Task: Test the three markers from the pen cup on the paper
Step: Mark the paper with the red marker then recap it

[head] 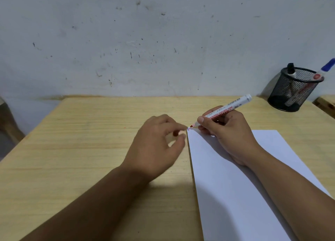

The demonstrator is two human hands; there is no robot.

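My right hand (228, 132) grips an uncapped red marker (233, 106), a white barrel with red print, its tip touching the far left corner of the white paper (235, 195). Small red and blue marks show at that corner. My left hand (155, 144) hovers just left of the paper with fingers curled around something small and red, which looks like the marker's cap (175, 133). A black mesh pen cup (294, 89) stands at the back right, holding a black-capped marker (291, 69) and a blue-capped marker (324, 69).
The light wooden table (81, 141) runs up to a stained white wall (145, 41). A second wooden surface (326, 103) shows at the far right edge, and a dark shape (7, 121) sits beyond the left edge.
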